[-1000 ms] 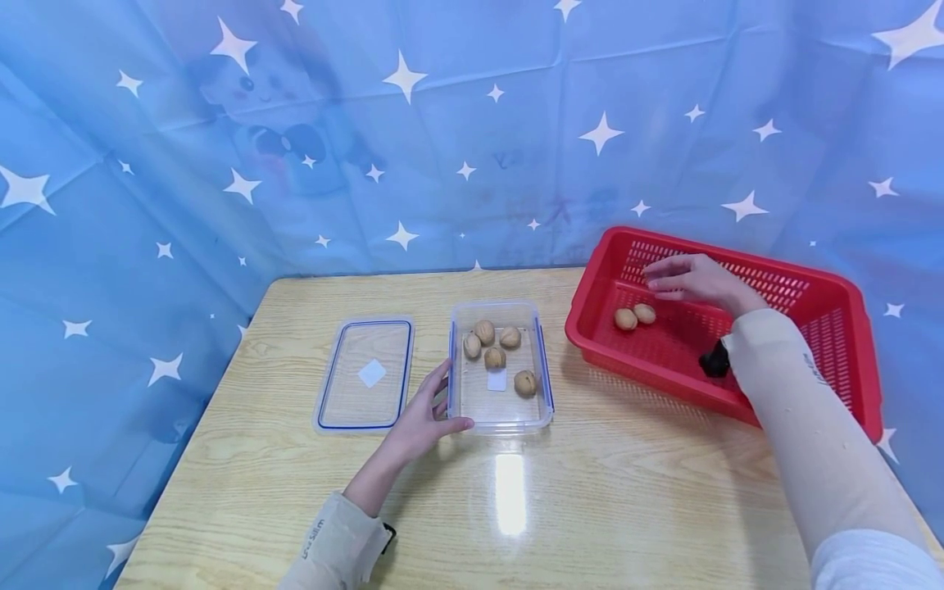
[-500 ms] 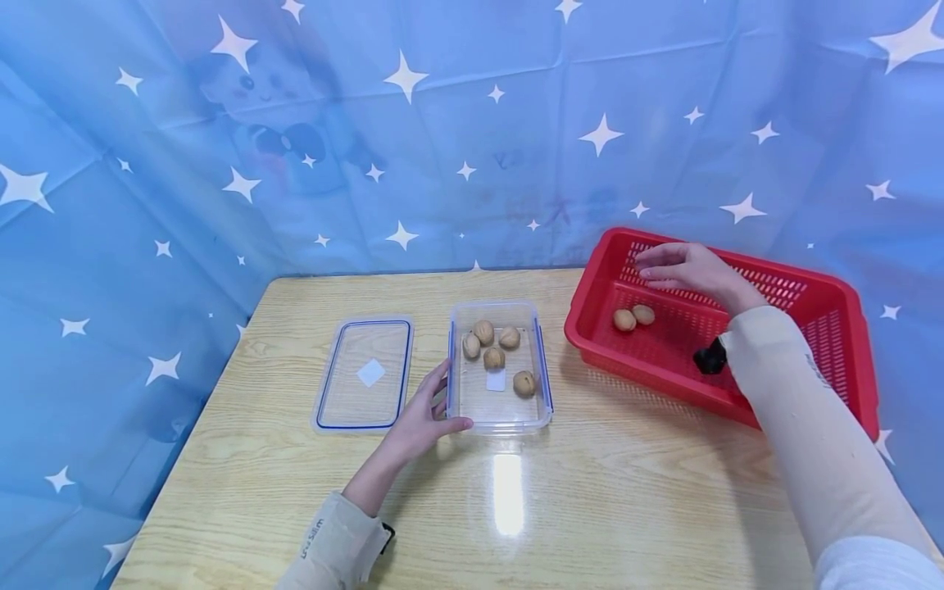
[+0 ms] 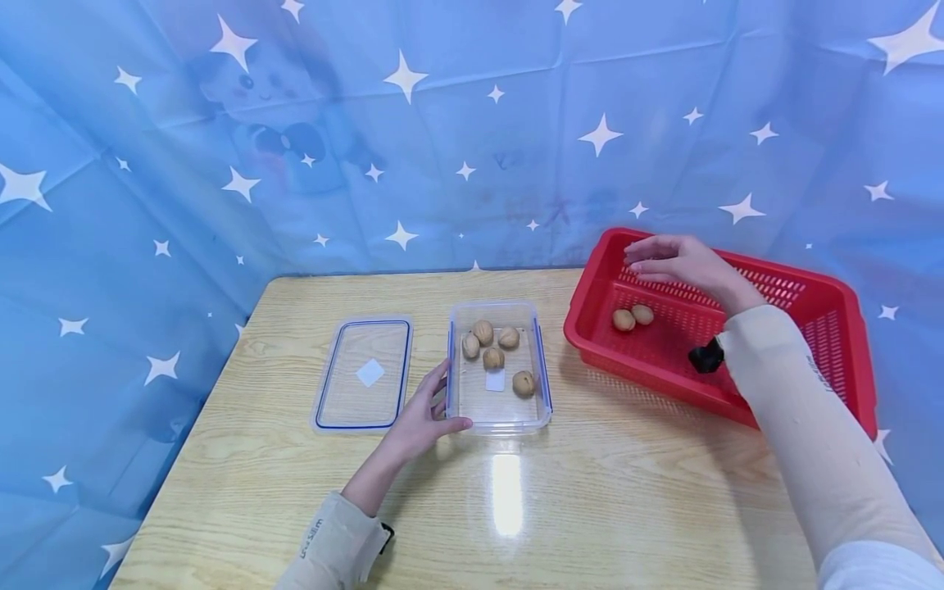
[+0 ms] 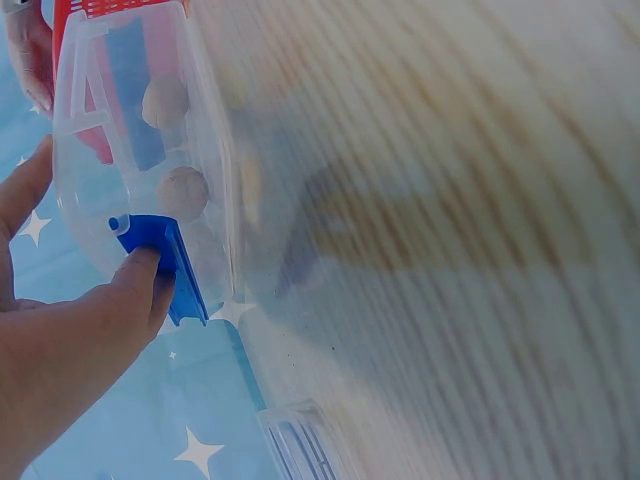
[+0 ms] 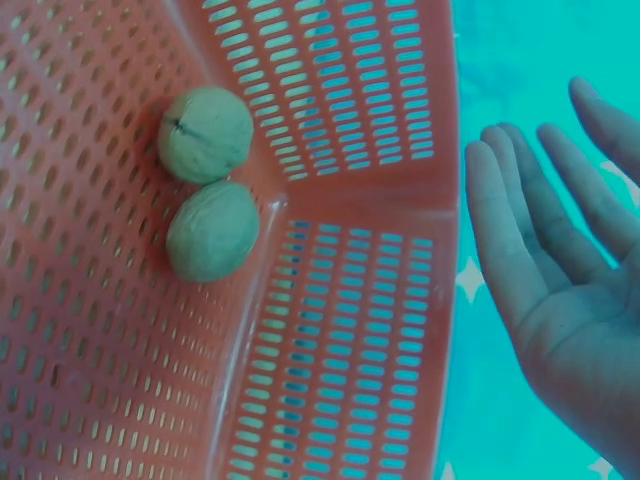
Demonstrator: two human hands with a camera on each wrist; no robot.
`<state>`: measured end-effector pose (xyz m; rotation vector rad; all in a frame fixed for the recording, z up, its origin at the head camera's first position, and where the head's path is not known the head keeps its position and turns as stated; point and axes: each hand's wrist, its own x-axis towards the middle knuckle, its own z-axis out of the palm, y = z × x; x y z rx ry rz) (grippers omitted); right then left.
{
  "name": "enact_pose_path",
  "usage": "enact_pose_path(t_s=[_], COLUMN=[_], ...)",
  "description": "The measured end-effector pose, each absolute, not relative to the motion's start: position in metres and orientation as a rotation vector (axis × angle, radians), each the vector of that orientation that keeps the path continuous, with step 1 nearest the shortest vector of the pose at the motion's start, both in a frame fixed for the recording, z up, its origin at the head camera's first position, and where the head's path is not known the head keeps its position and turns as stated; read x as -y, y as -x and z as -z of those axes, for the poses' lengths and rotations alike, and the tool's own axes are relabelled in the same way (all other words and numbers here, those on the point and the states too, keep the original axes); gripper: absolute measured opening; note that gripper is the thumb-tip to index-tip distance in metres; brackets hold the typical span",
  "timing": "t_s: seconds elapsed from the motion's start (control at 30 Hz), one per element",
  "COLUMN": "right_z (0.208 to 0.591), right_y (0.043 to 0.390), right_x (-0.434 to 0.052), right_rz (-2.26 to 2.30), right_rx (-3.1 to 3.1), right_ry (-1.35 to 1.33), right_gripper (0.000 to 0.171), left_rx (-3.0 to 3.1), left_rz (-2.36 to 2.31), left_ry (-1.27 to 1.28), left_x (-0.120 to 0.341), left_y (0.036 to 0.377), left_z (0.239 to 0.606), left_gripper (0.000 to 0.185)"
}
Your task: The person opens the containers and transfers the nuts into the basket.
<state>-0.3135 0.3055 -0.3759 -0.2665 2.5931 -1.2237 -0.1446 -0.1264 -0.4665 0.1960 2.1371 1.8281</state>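
Observation:
A clear plastic food container [image 3: 478, 407] with blue side latches stands mid-table, several walnuts [image 3: 493, 359] on its floor. My left hand [image 3: 419, 419] holds its near left corner, thumb on the front wall and fingers along the left side; the left wrist view shows them against the blue latch [image 4: 165, 262]. Two walnuts [image 5: 212, 232] lie side by side in the left end of a red perforated basket [image 3: 642, 367]. Above that basket's back rim hovers my right hand [image 3: 687, 264], fingers loosely extended, holding nothing and apart from the walnuts.
Left of the container, the blue-edged clear lid [image 3: 354, 401] lies flat on the wooden table [image 3: 258, 467]. A blue curtain with white stars [image 3: 442, 123] hangs close behind the table and basket. The basket's high walls stand around its two walnuts.
My right hand has drifted slightly left and up over the basket, away from the two walnuts. The left hand, container and lid have stayed put.

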Motion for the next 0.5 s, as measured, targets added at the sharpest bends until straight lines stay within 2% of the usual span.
enact_pose_path(t_s=[0.5], right_z=[0.358], right_y=[0.305], right_x=[-0.280], right_rz=[1.247], right_rx=[-2.604], right_ry=[0.354], right_gripper=[0.053], left_rx=[-2.149], left_rz=[-1.815], left_ry=[-0.198], left_x=[0.127], left_y=[0.145], left_z=[0.469], left_gripper=[0.102])
